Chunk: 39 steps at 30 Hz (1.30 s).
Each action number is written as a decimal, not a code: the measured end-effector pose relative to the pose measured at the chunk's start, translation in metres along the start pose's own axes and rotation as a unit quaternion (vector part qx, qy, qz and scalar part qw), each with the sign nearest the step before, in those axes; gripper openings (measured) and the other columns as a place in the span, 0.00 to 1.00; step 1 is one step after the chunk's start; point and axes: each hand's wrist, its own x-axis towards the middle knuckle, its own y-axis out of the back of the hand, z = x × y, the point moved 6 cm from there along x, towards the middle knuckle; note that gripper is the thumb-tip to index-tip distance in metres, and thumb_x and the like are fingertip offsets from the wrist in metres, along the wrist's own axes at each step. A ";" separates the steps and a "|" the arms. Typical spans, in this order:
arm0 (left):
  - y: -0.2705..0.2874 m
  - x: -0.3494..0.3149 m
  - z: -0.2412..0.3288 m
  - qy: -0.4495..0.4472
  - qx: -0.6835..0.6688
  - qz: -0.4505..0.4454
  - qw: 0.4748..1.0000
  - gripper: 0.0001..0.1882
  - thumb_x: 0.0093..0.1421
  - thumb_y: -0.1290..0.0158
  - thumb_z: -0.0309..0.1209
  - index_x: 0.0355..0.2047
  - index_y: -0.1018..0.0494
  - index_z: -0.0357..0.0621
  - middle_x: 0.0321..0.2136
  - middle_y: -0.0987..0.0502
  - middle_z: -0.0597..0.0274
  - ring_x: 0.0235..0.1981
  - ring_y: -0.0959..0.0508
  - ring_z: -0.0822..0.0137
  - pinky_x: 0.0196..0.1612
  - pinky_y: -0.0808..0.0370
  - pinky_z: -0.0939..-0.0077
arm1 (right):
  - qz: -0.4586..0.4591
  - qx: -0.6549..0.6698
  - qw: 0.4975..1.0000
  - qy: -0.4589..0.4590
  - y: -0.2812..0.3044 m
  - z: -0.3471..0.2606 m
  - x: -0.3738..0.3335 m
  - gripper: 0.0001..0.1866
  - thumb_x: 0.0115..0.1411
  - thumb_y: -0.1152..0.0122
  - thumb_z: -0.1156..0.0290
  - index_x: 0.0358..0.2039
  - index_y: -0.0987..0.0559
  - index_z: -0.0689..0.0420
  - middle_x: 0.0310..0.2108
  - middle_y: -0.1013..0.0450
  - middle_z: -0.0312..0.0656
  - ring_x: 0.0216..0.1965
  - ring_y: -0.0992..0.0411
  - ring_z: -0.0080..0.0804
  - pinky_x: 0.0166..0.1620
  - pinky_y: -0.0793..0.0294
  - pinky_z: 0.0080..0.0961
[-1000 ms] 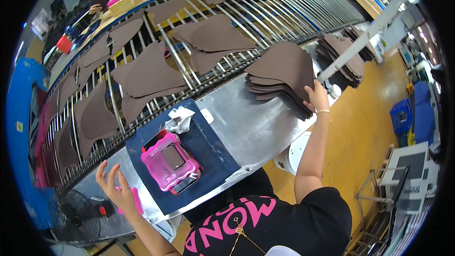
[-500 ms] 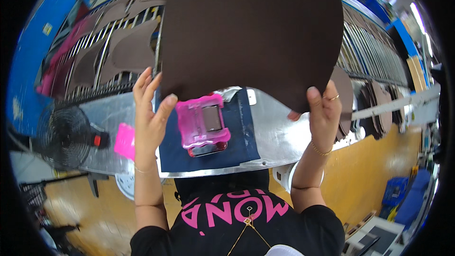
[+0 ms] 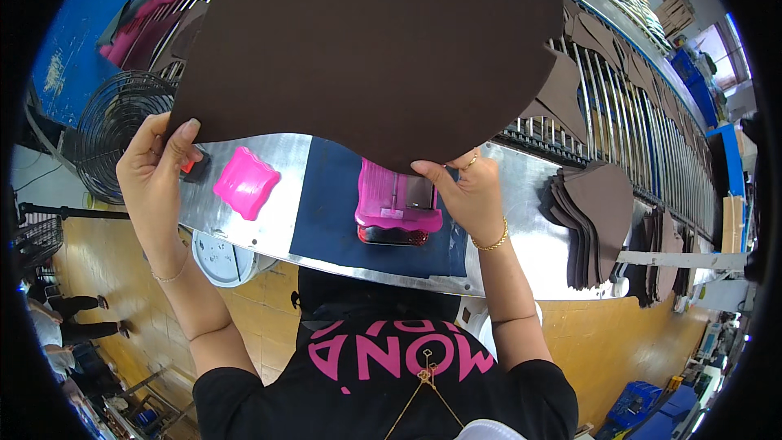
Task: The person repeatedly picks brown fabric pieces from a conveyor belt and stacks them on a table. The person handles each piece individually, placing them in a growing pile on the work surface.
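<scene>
A large dark brown sheet of smooth, fabric-like material [image 3: 366, 49] is raised in front of me, its lower edge curved. My left hand [image 3: 159, 159] pinches its lower left corner between thumb and fingers. At the lower right edge, my right hand [image 3: 468, 187] grips it with the thumb on the near face. Partly hidden under the sheet, a pink plastic holder with a wavy rim [image 3: 399, 216] rests on a dark blue mat [image 3: 334, 228]. A red and black part [image 3: 393, 236] shows beneath the holder. To the left lies a wavy-edged pink piece [image 3: 247, 182].
A round black fan [image 3: 122, 134] stands at the left end of the metal table [image 3: 281, 151]. Stacked brown panels [image 3: 599, 212] lie at its right. Behind runs a rack of metal bars [image 3: 627, 114] carrying more panels. A white bucket [image 3: 220, 261] is below the table edge.
My left hand, apart from the sheet with fingers spread before, has closed on its lower left corner. The sheet sits further left and lower in view; the right hand keeps its grip.
</scene>
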 end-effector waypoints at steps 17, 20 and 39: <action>-0.135 -0.040 -0.023 -0.066 0.122 -0.277 0.951 0.05 0.52 0.43 0.22 0.31 0.23 0.33 0.22 0.28 0.59 0.19 0.25 0.64 0.24 0.30 0.73 | 0.081 -0.116 0.982 -0.122 0.091 0.077 -0.103 0.09 0.47 0.31 0.78 0.31 0.18 0.59 0.31 0.22 0.41 0.30 0.27 0.32 0.42 0.30 0.26; -0.165 -0.048 0.000 -0.187 0.153 -0.291 0.926 0.04 0.50 0.40 0.27 0.27 0.22 0.41 0.21 0.31 0.64 0.25 0.27 0.60 0.29 0.32 0.66 | 0.106 -0.126 0.973 -0.159 0.131 0.090 -0.131 0.07 0.47 0.31 0.79 0.30 0.18 0.61 0.28 0.22 0.40 0.30 0.27 0.28 0.37 0.30 0.22; -0.228 -0.031 0.055 -0.233 0.090 -0.289 0.924 0.14 0.49 0.37 0.31 0.38 0.22 0.45 0.40 0.30 0.60 0.40 0.31 0.60 0.47 0.37 0.67 | 0.330 0.169 0.885 -0.282 0.322 0.101 -0.144 0.09 0.63 0.48 0.77 0.44 0.27 0.59 0.34 0.28 0.31 0.34 0.31 0.16 0.39 0.31 0.15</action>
